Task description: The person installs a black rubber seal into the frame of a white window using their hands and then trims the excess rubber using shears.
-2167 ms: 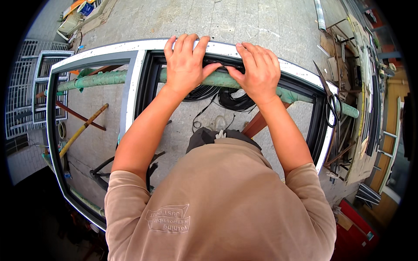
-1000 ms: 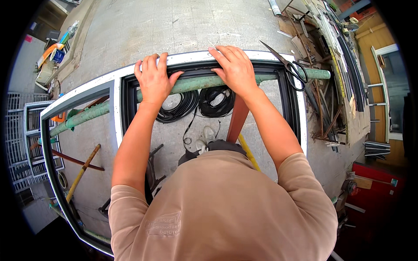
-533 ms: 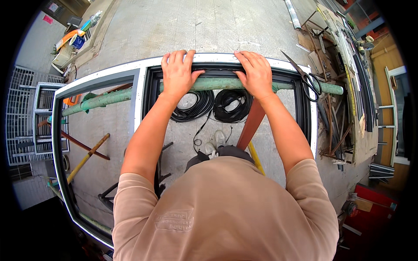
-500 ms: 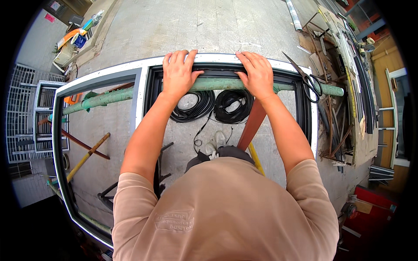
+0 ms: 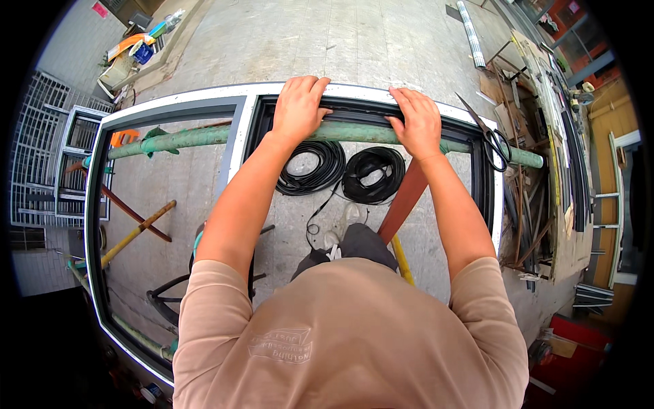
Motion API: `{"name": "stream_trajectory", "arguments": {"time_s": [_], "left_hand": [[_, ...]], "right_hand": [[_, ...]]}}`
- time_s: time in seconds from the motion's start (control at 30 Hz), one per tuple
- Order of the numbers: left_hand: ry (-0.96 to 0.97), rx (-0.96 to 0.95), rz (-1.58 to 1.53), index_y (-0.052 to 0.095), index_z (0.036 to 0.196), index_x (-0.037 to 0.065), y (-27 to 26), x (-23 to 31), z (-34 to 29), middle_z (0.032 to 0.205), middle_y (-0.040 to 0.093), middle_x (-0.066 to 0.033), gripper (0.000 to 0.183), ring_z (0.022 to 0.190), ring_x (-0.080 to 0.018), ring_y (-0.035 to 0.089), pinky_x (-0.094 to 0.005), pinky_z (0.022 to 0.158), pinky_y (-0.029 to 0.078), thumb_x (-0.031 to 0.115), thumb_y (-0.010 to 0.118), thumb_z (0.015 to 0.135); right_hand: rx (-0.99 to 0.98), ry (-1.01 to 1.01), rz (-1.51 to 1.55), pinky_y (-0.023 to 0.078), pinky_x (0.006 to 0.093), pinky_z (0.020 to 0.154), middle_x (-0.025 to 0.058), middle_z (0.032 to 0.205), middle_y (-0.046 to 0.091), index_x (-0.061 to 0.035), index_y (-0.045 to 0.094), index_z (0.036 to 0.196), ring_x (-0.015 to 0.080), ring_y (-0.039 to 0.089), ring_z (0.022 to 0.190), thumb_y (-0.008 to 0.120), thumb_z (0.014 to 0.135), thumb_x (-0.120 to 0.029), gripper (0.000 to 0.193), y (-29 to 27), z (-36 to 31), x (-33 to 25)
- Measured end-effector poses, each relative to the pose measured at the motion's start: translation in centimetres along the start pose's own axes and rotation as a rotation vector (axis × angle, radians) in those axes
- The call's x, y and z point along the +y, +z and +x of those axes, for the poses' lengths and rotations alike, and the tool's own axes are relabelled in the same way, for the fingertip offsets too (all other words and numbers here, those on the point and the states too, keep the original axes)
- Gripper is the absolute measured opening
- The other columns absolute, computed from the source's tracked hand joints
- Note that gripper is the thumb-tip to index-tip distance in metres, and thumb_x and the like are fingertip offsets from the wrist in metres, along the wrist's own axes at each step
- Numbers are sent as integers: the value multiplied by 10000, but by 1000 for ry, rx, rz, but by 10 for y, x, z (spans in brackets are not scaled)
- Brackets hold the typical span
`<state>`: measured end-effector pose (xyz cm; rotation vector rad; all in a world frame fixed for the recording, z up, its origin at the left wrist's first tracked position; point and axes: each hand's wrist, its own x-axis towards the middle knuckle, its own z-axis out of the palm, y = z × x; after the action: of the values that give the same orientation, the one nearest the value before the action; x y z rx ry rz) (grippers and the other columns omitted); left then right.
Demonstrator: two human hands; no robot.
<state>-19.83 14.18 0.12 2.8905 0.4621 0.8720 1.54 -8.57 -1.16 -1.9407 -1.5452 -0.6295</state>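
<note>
A large white-and-dark window frame [image 5: 368, 93] with two openings lies in front of me. My left hand [image 5: 298, 112] grips its far rail, fingers over the outer edge and thumb against the black inner edge. To its right, my right hand [image 5: 417, 124] holds the same rail in like manner, thumb on the inside. A black strip [image 5: 361, 109] runs along the inner side of the rail between my thumbs. Black-handled scissors [image 5: 496, 144] rest across the frame's far right corner. Below, two coils of black strip, the left coil [image 5: 310, 168] and the right coil [image 5: 373, 174], lie on the ground.
A green-wrapped bar [image 5: 354, 132] passes beneath the frame. Under it stand a brown-red beam [image 5: 403, 201] and a yellow pole [image 5: 139, 233]. Scrap wood and metal strips [image 5: 528, 184] are heaped at the right. Grey barred panels [image 5: 41, 157] lean at the left.
The view has shifted, so the frame sits slightly lower and further right. My right hand's fingers have drawn a little apart from the outer edge's top; both hands stay on the rail.
</note>
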Motion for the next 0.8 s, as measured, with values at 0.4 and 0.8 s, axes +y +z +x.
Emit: {"name": "stream_trajectory", "arguments": {"time_s": [0.4,0.8], "left_hand": [[29,26,106,618,1468,30,-2,-10,-12,1361,673,-144,721,1312,-346,624,-487,1218,457,149,892,811],[119,7,128,589,1534,43,-9,-23,-12,1416,670,-132,749,1312,-338,635,-438,1186,492,-37,763,810]], "right_hand": [[-62,217,18,462,505,1135,137,1254,763,-110,778,1305,365,671,1239,917,854,-428,569,-2,21,-24],[-97,283,40,453,495,1124,140,1190,756,-103,797,1245,369,663,1202,939,827,-346,504,24,42,-59]]}}
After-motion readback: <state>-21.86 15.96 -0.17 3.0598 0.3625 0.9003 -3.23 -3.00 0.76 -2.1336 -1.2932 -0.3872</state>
